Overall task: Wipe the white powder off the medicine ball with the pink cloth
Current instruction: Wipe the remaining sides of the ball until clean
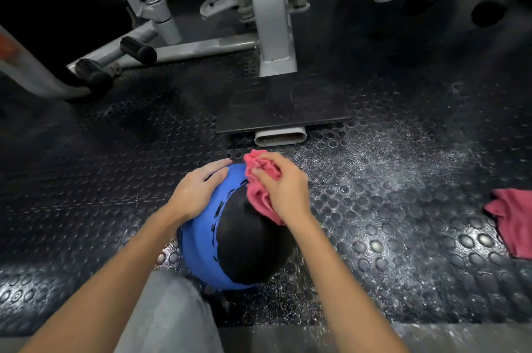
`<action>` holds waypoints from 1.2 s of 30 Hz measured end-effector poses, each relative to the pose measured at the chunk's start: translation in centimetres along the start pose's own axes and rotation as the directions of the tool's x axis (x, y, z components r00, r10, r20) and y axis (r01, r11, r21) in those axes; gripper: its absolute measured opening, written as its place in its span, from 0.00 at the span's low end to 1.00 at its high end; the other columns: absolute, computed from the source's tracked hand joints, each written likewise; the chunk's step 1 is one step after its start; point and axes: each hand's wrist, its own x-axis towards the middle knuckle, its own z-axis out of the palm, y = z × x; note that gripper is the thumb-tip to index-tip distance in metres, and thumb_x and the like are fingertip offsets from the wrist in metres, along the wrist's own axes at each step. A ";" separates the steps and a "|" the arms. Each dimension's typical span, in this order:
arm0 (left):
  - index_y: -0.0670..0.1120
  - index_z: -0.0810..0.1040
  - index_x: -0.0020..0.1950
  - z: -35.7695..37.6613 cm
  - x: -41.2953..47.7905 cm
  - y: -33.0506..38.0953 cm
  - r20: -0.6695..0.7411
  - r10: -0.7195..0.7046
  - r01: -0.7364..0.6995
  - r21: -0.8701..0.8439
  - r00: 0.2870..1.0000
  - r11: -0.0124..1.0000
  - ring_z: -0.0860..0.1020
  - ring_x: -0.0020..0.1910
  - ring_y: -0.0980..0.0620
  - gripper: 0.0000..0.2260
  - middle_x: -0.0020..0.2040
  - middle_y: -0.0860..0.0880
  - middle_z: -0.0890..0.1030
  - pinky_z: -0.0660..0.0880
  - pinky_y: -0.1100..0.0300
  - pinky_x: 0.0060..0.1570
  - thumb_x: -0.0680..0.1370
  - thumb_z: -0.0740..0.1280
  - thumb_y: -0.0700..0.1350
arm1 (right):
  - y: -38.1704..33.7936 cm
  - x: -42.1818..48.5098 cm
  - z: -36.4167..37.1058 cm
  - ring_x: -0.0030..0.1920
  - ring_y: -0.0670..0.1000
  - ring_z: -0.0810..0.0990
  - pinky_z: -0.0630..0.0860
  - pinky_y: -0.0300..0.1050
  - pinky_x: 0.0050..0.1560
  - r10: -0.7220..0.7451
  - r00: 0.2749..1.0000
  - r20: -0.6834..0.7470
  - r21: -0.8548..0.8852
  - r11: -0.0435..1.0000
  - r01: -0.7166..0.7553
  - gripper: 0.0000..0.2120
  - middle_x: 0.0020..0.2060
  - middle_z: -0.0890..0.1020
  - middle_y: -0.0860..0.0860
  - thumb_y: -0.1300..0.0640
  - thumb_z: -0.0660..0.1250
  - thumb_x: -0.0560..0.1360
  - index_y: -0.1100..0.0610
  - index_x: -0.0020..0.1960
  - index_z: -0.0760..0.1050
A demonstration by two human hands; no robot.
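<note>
- The round blue-and-black medicine ball (230, 237) sits on the studded black rubber floor (115, 165). The left hand (198, 191) steadies it with straight fingers, and the right hand (288, 188) clutches the crumpled pink cloth (260, 197) on top.
- If it rolls, it could pick up the spilled white powder (388, 157) again.

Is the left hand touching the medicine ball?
Touching. The head view shows the left hand flat on the blue side of the medicine ball, while the right hand grips the pink cloth.

Left hand (198, 194) and right hand (286, 188) bare, forearms (100, 280) unsleeved — grey trouser leg (169, 315), lightly creased.
</note>
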 end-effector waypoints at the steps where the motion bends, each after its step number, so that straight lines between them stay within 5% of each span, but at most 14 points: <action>1: 0.52 0.76 0.64 -0.1 0.6 0.0 -0.021 0.009 -0.008 0.013 1.000 1.000 0.69 0.65 0.57 0.14 0.65 0.55 0.74 0.60 0.63 0.65 0.80 0.60 0.49 | 0.6 0.7 -0.7 0.38 0.38 0.77 0.74 0.32 0.40 0.068 0.998 -0.008 -0.007 0.998 -0.068 0.08 0.42 0.81 0.44 0.57 0.70 0.72 0.48 0.50 0.79; 6: 0.45 0.76 0.63 -1.1 1.1 0.9 -0.409 0.109 -0.046 0.161 0.906 0.986 0.70 0.66 0.50 0.13 0.67 0.48 0.73 0.62 0.59 0.65 0.81 0.58 0.44 | 4.1 3.3 -3.5 0.46 0.51 0.79 0.76 0.46 0.50 0.341 0.937 -0.076 0.051 0.940 -0.338 0.06 0.41 0.80 0.46 0.54 0.67 0.74 0.45 0.39 0.75; 9: 0.46 0.74 0.65 -0.5 -0.8 -0.1 -0.317 0.196 -0.154 0.151 0.928 0.976 0.67 0.68 0.52 0.20 0.67 0.51 0.71 0.59 0.59 0.67 0.78 0.58 0.53 | 4.4 3.1 -2.9 0.52 0.51 0.79 0.74 0.48 0.56 0.281 0.952 -0.122 0.175 0.950 -0.258 0.01 0.48 0.80 0.46 0.50 0.65 0.74 0.44 0.45 0.75; 12: 0.49 0.69 0.69 1.8 -1.0 -0.9 -0.290 0.159 -0.121 0.145 0.944 0.982 0.60 0.72 0.54 0.29 0.70 0.54 0.66 0.53 0.61 0.70 0.74 0.52 0.61 | 4.4 2.8 -0.8 0.57 0.44 0.75 0.69 0.44 0.61 0.163 0.987 0.014 0.123 0.979 -0.163 0.20 0.57 0.75 0.44 0.39 0.65 0.70 0.42 0.61 0.72; 16: 0.53 0.71 0.68 3.1 0.8 0.7 -0.418 0.057 -0.005 0.125 0.907 0.992 0.62 0.72 0.52 0.19 0.71 0.52 0.68 0.57 0.54 0.71 0.79 0.55 0.55 | 4.5 4.3 -0.8 0.43 0.46 0.79 0.75 0.38 0.51 0.269 0.961 -0.066 0.138 0.956 -0.258 0.12 0.49 0.80 0.50 0.42 0.66 0.71 0.44 0.52 0.76; 19: 0.54 0.71 0.68 2.8 2.8 1.4 -0.405 0.016 0.040 0.129 0.914 0.991 0.63 0.71 0.53 0.17 0.70 0.54 0.69 0.59 0.51 0.70 0.80 0.55 0.53 | 3.5 3.0 0.6 0.47 0.49 0.79 0.75 0.46 0.51 0.063 0.979 -0.194 -0.001 0.998 -0.065 0.09 0.49 0.77 0.46 0.41 0.66 0.70 0.42 0.48 0.78; 22: 0.56 0.72 0.67 2.2 4.1 1.7 -0.390 -0.069 0.108 0.080 0.918 0.991 0.66 0.69 0.54 0.16 0.69 0.57 0.70 0.61 0.52 0.68 0.80 0.56 0.53 | 2.5 1.2 2.4 0.56 0.49 0.74 0.69 0.39 0.55 -0.255 0.956 -0.147 -0.126 0.963 0.238 0.08 0.52 0.76 0.50 0.48 0.67 0.72 0.49 0.48 0.81; 24: 0.57 0.72 0.66 1.9 4.2 1.5 -0.391 -0.096 0.119 0.034 0.915 0.992 0.67 0.67 0.55 0.16 0.68 0.59 0.71 0.62 0.55 0.66 0.80 0.56 0.54 | 2.4 1.9 2.2 0.60 0.50 0.73 0.68 0.40 0.59 -0.306 0.946 -0.111 -0.127 0.948 0.292 0.09 0.54 0.76 0.51 0.48 0.65 0.72 0.49 0.49 0.80; 26: 0.57 0.73 0.65 1.9 3.9 1.4 -0.412 -0.102 0.103 -0.020 0.906 0.994 0.68 0.66 0.56 0.15 0.67 0.60 0.72 0.62 0.58 0.64 0.80 0.56 0.54 | 3.6 3.2 1.8 0.56 0.50 0.76 0.72 0.44 0.57 -0.206 0.967 -0.151 -0.063 0.978 0.198 0.06 0.54 0.75 0.48 0.46 0.65 0.72 0.43 0.48 0.79; 30: 0.59 0.73 0.64 2.3 3.1 2.0 -0.466 -0.148 0.133 -0.064 0.872 0.989 0.69 0.65 0.56 0.14 0.66 0.60 0.72 0.62 0.57 0.62 0.80 0.56 0.54 | 6.0 4.9 0.0 0.45 0.53 0.81 0.78 0.55 0.50 0.359 0.906 -0.223 0.224 0.924 -0.311 0.05 0.47 0.80 0.48 0.44 0.64 0.73 0.42 0.46 0.77; 32: 0.60 0.73 0.63 2.3 3.0 2.4 -0.480 -0.170 0.154 -0.071 0.861 0.985 0.70 0.64 0.56 0.14 0.65 0.61 0.73 0.62 0.57 0.60 0.80 0.56 0.54 | 6.1 4.8 -0.1 0.43 0.51 0.82 0.79 0.52 0.49 0.416 0.883 -0.218 0.244 0.899 -0.364 0.03 0.47 0.81 0.51 0.49 0.64 0.75 0.44 0.45 0.77; 34: 0.60 0.74 0.63 2.2 3.4 2.7 -0.477 -0.197 0.180 -0.082 0.856 0.980 0.71 0.62 0.55 0.14 0.63 0.61 0.74 0.62 0.59 0.57 0.80 0.55 0.53 | 4.7 4.0 0.8 0.39 0.49 0.83 0.80 0.50 0.43 0.280 0.923 -0.262 0.238 0.946 -0.220 0.03 0.47 0.80 0.51 0.50 0.66 0.74 0.43 0.43 0.77; 36: 0.59 0.74 0.63 1.9 3.7 2.6 -0.468 -0.233 0.212 -0.098 0.853 0.972 0.71 0.62 0.54 0.14 0.64 0.60 0.74 0.62 0.59 0.56 0.80 0.56 0.54 | 2.8 2.4 2.3 0.48 0.51 0.80 0.76 0.51 0.50 -0.015 0.963 -0.270 0.044 0.999 0.028 0.03 0.48 0.77 0.49 0.51 0.68 0.72 0.45 0.46 0.80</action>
